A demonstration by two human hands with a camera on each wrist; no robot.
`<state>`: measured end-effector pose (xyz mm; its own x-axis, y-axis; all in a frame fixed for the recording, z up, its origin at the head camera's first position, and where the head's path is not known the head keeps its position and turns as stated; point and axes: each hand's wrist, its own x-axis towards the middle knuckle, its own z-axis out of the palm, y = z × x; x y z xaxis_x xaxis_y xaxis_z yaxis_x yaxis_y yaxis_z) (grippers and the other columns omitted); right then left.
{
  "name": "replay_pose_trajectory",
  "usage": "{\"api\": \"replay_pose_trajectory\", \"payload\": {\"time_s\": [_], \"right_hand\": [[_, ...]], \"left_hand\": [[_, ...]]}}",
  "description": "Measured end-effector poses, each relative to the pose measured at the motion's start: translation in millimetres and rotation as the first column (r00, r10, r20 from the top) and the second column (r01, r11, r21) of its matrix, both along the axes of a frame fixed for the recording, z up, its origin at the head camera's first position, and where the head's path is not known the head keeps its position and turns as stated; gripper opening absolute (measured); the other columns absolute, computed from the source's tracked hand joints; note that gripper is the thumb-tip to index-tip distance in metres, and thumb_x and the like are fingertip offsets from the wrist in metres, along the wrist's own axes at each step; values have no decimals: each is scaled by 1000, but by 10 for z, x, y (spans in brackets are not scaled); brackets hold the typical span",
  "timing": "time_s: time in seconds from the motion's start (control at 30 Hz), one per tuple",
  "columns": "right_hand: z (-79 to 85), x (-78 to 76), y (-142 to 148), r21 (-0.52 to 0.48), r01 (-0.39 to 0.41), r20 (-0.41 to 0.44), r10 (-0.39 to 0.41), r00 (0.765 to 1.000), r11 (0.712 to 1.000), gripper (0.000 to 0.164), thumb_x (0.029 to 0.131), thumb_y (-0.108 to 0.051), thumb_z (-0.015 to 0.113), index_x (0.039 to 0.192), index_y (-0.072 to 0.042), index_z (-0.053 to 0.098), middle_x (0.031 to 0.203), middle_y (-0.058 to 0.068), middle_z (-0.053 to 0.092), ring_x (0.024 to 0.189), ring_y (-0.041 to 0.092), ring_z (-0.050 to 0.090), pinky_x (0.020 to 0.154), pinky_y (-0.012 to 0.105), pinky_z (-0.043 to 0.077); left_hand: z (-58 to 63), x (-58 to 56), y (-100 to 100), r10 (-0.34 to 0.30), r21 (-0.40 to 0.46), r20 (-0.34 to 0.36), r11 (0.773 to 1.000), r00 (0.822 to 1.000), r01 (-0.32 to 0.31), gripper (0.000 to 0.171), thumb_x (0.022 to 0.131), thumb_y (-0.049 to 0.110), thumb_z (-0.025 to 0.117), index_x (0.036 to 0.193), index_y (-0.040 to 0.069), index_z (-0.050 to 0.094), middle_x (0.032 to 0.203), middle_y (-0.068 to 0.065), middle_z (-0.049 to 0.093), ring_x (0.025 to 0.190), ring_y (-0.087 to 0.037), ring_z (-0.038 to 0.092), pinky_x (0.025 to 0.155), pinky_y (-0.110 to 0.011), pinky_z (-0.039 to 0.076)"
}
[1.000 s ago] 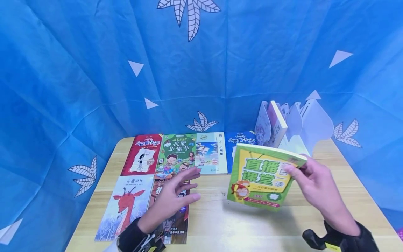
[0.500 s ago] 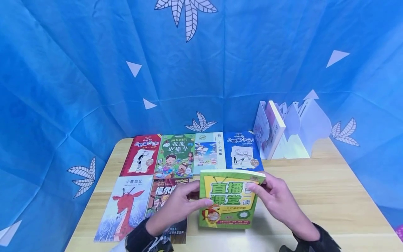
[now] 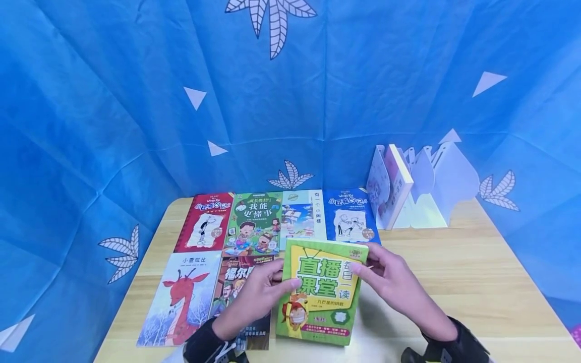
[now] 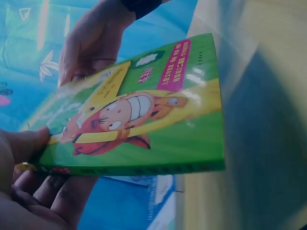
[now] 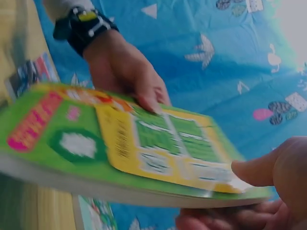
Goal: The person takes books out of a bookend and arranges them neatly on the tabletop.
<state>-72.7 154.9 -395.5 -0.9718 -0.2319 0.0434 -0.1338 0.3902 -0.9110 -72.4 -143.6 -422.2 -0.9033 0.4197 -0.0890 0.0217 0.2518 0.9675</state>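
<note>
Both hands hold a green and yellow book (image 3: 324, 302) tilted above the table, its front cover facing up. My left hand (image 3: 258, 295) pinches the left edge, thumb on the cover and fingers underneath. At the upper right edge, my right hand (image 3: 390, 277) grips it the same way. The left wrist view shows the green spine (image 4: 144, 168) close to the left fingers. In the right wrist view the pale page edges (image 5: 120, 189) face the right hand. Partly behind the left hand lies a dark comic-style book (image 3: 229, 285).
A red book (image 3: 204, 222), a green book (image 3: 254, 222), a light blue book (image 3: 301, 227) and a blue book (image 3: 349, 214) lie in a back row. A deer book (image 3: 181, 297) lies front left. At back right a white bookend rack (image 3: 454, 176) holds an upright book (image 3: 399, 186).
My right hand has brought the green book leftward and down from the right side. My left hand, free a second ago, has taken hold of its left edge.
</note>
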Motion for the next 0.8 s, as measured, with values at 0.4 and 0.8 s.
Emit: {"api": "replay_pose_trajectory", "payload": {"time_s": [0.4, 0.8], "right_hand": [[-85, -104, 155, 117, 108, -107, -95, 990, 987, 42, 103, -25, 66, 143, -11, 60, 128, 7, 74, 106, 0, 68, 87, 21, 60], [-56, -102, 201, 157, 148, -113, -131, 985, 976, 38, 104, -26, 64, 139, -10, 62, 127, 5, 74, 107, 5, 69, 90, 20, 59]], "left_hand": [[-439, -16, -13, 86, 104, 339, 986, 937, -128, 60, 101, 22, 67, 152, -1, 45, 109, -20, 78, 90, -30, 79, 77, -42, 66], [-645, -72, 53, 226, -408, 37, 892, 973, -192, 63, 96, 31, 73, 143, -6, 53, 76, -4, 70, 57, -11, 59, 51, -31, 53]]}}
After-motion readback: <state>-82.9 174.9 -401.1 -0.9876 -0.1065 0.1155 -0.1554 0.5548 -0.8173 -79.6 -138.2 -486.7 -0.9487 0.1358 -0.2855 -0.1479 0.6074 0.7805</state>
